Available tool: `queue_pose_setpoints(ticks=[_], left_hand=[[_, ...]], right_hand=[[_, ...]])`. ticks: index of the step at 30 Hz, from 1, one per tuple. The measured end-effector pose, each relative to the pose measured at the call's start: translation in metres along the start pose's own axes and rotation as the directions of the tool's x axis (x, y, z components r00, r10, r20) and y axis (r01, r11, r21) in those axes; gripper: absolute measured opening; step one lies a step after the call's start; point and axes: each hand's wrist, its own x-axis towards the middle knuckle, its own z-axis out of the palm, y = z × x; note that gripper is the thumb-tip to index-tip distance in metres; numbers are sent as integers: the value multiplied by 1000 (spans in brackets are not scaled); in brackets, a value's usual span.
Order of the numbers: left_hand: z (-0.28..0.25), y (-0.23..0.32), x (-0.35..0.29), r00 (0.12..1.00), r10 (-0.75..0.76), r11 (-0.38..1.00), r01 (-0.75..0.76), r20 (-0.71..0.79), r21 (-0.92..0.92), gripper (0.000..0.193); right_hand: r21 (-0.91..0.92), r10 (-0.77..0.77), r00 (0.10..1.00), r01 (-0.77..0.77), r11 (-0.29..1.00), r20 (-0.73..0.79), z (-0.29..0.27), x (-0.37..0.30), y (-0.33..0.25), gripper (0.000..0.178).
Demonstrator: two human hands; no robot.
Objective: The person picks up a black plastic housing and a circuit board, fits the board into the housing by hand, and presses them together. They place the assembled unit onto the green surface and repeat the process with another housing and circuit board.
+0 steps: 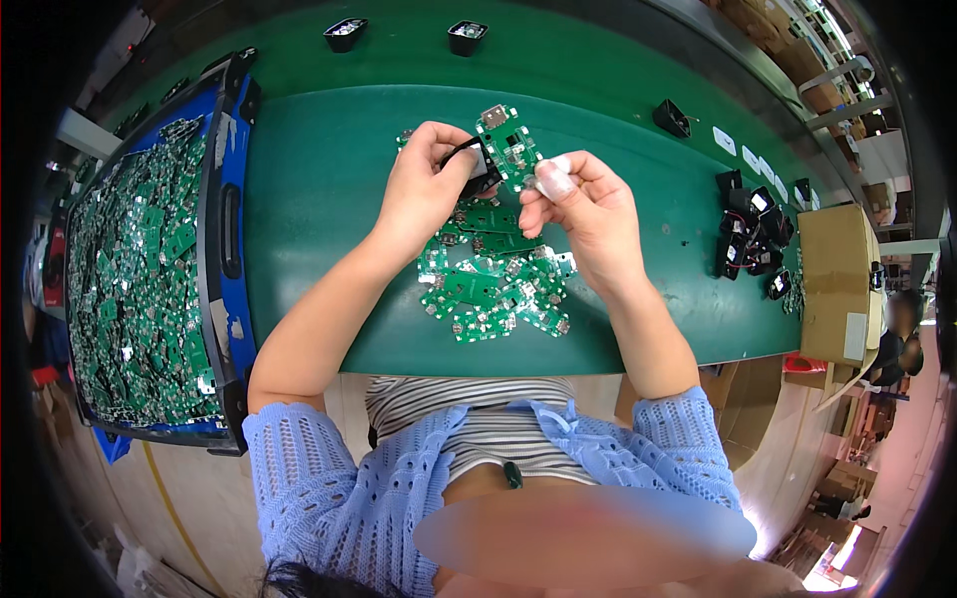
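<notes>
My left hand point(424, 194) is closed around a small black plastic housing point(478, 167) with a light grey face, held above the table. Just right of the housing, a green circuit board point(511, 147) with small parts on it is up between the hands. My right hand point(590, 207) pinches at the board's lower right edge, fingers bent, with a whitish cover on one fingertip. Under both hands lies a loose pile of green circuit boards point(493, 284). The fingers hide where the board and housing meet.
At the left stands a blue and black crate point(231, 229) full of circuit boards. Several black housings point(753, 234) are heaped at the right, near a cardboard box point(837, 284). Along the far green strip sit black cups point(346, 35) and white pieces point(724, 141). The green table point(319, 149) ends before my body.
</notes>
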Motion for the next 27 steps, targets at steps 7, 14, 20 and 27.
queue_pose_setpoints(ticks=[7, 14, 20, 27], left_hand=[[0, -1, 0, 1000, 8, 1000, -8, -9, 10, 17], [1, 1, -2, 1000, 14, 1000, -14, -3, 16, 18], [3, 4, -6, 999, -36, 999, 36, 3, -4, 23], [8, 6, -8, 992, -70, 976, 90, 108, -199, 32]], right_hand=[[-7, 9, 999, -9, 1000, 31, -1, 1, 4, 17], [-34, 23, 999, -24, 999, -23, -1, 5, 8, 17], [-93, 34, 997, -41, 995, -69, -6, 10, 17, 18], [-102, 95, 991, -104, 989, -92, -11, 11, 22, 20]])
